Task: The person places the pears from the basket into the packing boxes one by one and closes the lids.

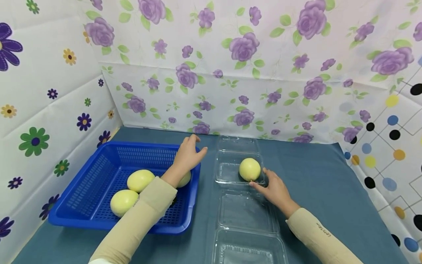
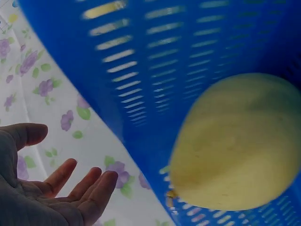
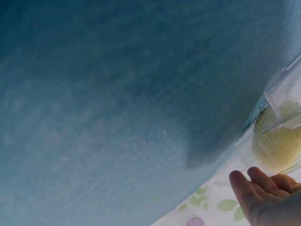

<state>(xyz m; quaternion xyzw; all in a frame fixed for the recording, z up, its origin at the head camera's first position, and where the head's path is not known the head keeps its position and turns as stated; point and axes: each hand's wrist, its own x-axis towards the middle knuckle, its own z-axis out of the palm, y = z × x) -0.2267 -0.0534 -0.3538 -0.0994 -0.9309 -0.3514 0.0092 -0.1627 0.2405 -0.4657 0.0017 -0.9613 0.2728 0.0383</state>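
My left hand point(image 1: 188, 156) hovers over the right rim of the blue plastic basket point(image 1: 113, 224), fingers loosely spread with nothing in them. Below that wrist, a pale yellow melon point(image 2: 237, 143) with a short stem sits in the basket, partly hidden in the head view. Two more yellow melons, one point(image 1: 140, 180) behind the other point(image 1: 123, 202), lie near the basket's middle. Another melon point(image 1: 250, 169) rests in the right side of an open clear plastic clamshell box point(image 1: 226, 171). At that box's front right corner is my right hand point(image 1: 277, 190), thumb and fingertips spread close beside the melon.
A second open clear clamshell box point(image 1: 247, 212) lies in front of the first. Both stand on a blue-grey cloth point(image 1: 313, 172), right of the basket. A flowered sheet point(image 1: 211, 95) rises behind, with patterned sheets on both sides.
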